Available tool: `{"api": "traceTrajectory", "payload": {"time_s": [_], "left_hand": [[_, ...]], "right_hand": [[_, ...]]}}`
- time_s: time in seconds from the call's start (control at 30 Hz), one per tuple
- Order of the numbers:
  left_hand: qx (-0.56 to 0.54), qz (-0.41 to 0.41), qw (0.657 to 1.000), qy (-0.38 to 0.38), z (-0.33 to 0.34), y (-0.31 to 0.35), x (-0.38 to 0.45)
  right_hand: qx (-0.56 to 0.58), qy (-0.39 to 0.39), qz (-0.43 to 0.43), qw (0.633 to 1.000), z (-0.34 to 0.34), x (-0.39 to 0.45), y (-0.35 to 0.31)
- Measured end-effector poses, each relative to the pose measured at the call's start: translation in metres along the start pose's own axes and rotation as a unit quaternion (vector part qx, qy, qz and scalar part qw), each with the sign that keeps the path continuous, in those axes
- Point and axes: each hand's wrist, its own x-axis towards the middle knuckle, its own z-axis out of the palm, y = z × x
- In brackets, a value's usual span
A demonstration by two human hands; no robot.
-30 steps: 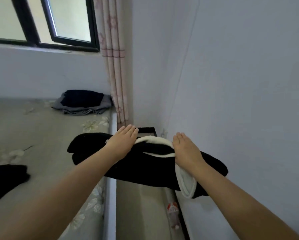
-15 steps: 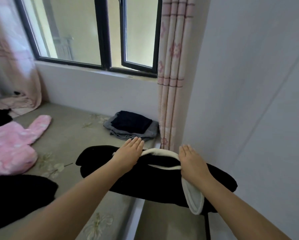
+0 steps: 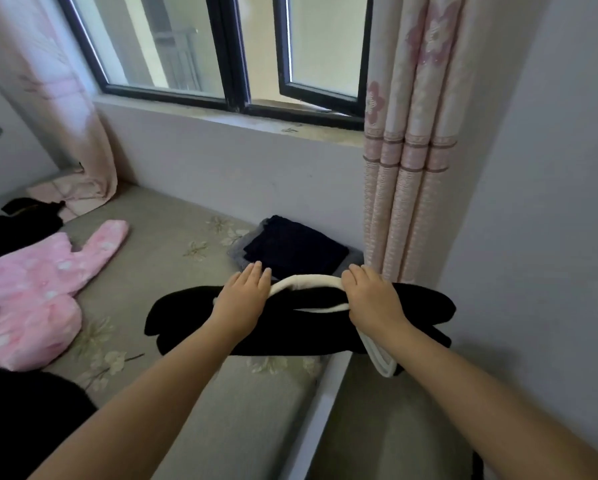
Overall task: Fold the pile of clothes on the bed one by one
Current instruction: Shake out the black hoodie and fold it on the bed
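Observation:
A folded black garment (image 3: 301,323) with a white collar band is held up over the right edge of the bed (image 3: 166,233). My left hand (image 3: 243,296) grips its left part, fingers lying across the top. My right hand (image 3: 373,299) holds its right part at the white band, and a white strip hangs below that wrist. Both thumbs are hidden under the cloth. Just beyond my hands, a folded stack (image 3: 294,251) of dark clothes on a grey piece sits by the wall.
An unfolded pink fleece garment (image 3: 38,292) lies on the left of the bed, with black clothes (image 3: 17,226) behind it and more black cloth (image 3: 24,427) at the lower left. A pink curtain (image 3: 404,168) hangs at the right, next to the wall. A window is above.
My view has swung left and up toward the window. Both hands have carried the black garment from beside the wall toward the folded stack, keeping the same hold.

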Motion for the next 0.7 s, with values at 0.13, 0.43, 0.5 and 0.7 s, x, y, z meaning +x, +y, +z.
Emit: {"api": "traceTrajectory", "payload": {"time_s": [0.13,0.43,0.5,0.7], "left_hand": [[0.014,-0.005,1.000,0.014,0.009,-0.037,0.102],[-0.009,0.030,0.996,0.088,0.011,-0.125,0.339],[-0.014,0.011,0.997,0.078,0.039,-0.134,0.371],[-0.025,-0.012,0.984,-0.177,0.193,-0.115,0.401]], "right_hand": [[-0.003,-0.008,-0.020,1.000,0.048,0.092,0.029],[-0.009,0.033,0.026,0.999,0.130,0.292,0.087],[0.000,0.024,0.029,0.999,0.170,0.304,0.085],[0.002,-0.288,0.016,0.958,0.335,0.278,0.042]]}}
